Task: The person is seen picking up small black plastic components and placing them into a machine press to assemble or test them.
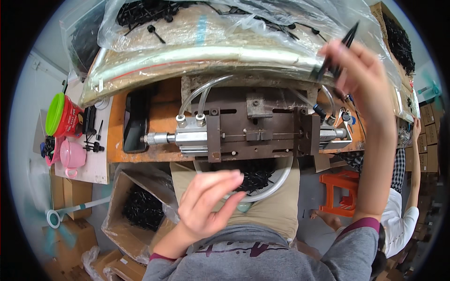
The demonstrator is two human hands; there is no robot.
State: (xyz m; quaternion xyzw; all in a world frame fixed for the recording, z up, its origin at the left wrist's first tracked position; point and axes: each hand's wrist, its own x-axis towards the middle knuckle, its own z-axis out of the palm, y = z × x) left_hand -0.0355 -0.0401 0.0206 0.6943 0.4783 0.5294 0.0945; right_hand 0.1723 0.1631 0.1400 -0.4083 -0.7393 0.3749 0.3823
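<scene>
My right hand [361, 70] is raised at the upper right, its fingers closed on long, thin black plastic parts [349, 35]. They are partly blurred, and I cannot make out how many there are. My left hand [206, 201] hovers over the near left rim of a white basket [284, 180] on my lap. Its fingers are stretched out, the thumb apart, with nothing visible between them. Small black parts [258, 175] lie heaped in the basket. Between my hands and the far bags stands a brown metal fixture [234, 146], with a small metal block [258, 135] at its middle.
Air cylinders [192, 139] with clear hoses flank the fixture. A black tray [136, 122], red tub [70, 117] and pink cup [73, 152] sit left. Plastic sheeting [187, 58] with black parts lies beyond. A carton [115, 225], orange stool [337, 192] and another person [398, 220] are nearby.
</scene>
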